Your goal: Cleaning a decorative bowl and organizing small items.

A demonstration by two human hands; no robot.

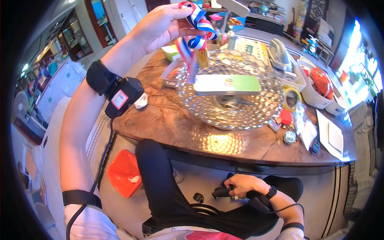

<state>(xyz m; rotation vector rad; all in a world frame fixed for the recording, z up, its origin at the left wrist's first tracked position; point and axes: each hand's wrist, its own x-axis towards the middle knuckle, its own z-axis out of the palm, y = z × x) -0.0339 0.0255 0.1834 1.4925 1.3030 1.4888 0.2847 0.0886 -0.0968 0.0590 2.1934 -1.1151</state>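
Observation:
My left hand (170, 25), raised over the far left of the table, pinches a red, white and blue striped ribbon (198, 24). The ribbon hangs in loops, with one blurred strand trailing down. Below it a gold-coloured piece (203, 59) shows, perhaps a medal; whether it is attached is unclear. Beneath and to the right is a bumpy clear glass dish (240, 116) with a white and green flat pack (228, 84) on it. Low over my lap, my right hand (246, 185) curls its fingers round a black object (222, 192), whose kind I cannot make out.
White bins (316, 94) with a red package line the brown table's (160, 120) right side. A tape roll (291, 99), a red piece (285, 116) and papers (331, 134) lie near its right edge. A red-orange bin (122, 176) stands on the floor by my left knee.

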